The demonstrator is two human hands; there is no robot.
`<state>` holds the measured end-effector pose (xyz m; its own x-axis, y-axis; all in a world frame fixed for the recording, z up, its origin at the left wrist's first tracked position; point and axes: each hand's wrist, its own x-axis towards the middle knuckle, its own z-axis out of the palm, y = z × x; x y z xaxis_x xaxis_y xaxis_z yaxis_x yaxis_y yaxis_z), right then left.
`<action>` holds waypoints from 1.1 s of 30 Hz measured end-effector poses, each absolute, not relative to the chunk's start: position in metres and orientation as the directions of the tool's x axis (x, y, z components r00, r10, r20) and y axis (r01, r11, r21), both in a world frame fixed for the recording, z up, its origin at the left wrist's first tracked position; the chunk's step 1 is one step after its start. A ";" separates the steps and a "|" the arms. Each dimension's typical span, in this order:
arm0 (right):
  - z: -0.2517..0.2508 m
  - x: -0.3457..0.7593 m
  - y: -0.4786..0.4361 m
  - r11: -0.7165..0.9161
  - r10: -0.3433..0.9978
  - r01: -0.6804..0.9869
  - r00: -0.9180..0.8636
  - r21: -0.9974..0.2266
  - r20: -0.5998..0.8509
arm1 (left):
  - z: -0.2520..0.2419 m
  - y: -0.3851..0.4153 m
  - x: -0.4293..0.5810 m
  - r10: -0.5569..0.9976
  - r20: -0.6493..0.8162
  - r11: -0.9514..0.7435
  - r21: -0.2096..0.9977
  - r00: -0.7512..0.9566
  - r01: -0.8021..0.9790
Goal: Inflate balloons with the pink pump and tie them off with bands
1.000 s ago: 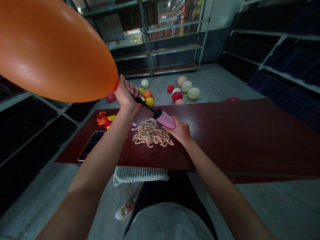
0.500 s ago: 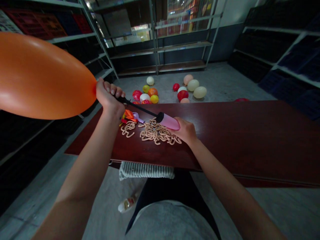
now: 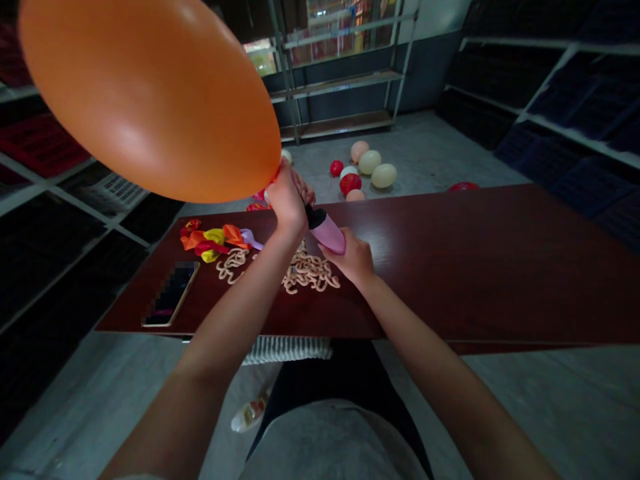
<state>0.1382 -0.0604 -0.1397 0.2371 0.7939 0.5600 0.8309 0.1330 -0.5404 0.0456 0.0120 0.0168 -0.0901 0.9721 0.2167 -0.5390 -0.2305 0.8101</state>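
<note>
A large inflated orange balloon (image 3: 155, 100) fills the upper left of the head view. My left hand (image 3: 290, 197) is closed around its neck together with the nozzle end of a hand balloon pump, which the fingers mostly hide. The pump's pink barrel (image 3: 329, 233) has a black collar, and my right hand (image 3: 353, 257) is wrapped around its lower end. Under the hands, tan curly strings (image 3: 310, 272) lie heaped on the table. Left of them are several uninflated balloons (image 3: 213, 241) in orange, yellow, red and purple.
The dark red table (image 3: 450, 267) stretches far right. A phone (image 3: 173, 293) lies near its left front edge. Several inflated balloons (image 3: 370, 162) rest on the floor beyond. Metal shelving (image 3: 340, 123) stands behind, with crates on racks (image 3: 575, 100) at the sides.
My left hand has come in toward my right hand, so the black rod no longer shows between them. The orange balloon moved right and up with it. The view has turned, bringing the phone into sight.
</note>
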 end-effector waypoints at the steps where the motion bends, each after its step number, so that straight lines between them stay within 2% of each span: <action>1: -0.140 0.138 -0.060 0.128 0.800 0.831 0.235 -0.541 0.551 | 0.013 0.011 0.049 0.975 0.201 -0.221 0.815 -0.097 -0.536; 5: -0.139 0.138 -0.059 0.162 0.802 0.825 0.209 -0.541 0.559 | 0.015 0.009 0.046 0.977 0.181 -0.213 0.804 -0.113 -0.555; 12: -0.134 0.137 -0.063 0.273 0.768 0.803 0.149 -0.529 0.623 | 0.048 0.010 0.004 0.975 0.194 -0.215 0.741 -0.104 -0.636; 19: -0.132 0.133 -0.070 0.317 0.776 0.847 0.028 -0.426 0.631 | 0.078 0.004 -0.072 0.962 0.186 -0.272 0.712 -0.199 -0.647; 25: -0.134 0.125 -0.069 0.339 0.801 0.879 -0.083 -0.335 0.593 | 0.058 0.014 -0.123 0.952 0.134 -0.289 0.696 -0.276 -0.657; 29: -0.134 0.125 -0.068 0.330 0.804 0.879 -0.071 -0.344 0.591 | 0.056 0.016 -0.116 0.944 0.179 -0.323 0.687 -0.279 -0.651; 33: -0.134 0.132 -0.068 0.271 0.795 0.870 0.038 -0.411 0.605 | 0.073 0.016 -0.081 0.941 0.250 -0.337 0.665 -0.227 -0.666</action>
<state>0.1319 -0.0678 -0.1342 0.0376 0.7953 0.6051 0.8704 0.2714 -0.4109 -0.0814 0.0159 0.0730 -0.2272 0.9412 0.2499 -0.6662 -0.3374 0.6651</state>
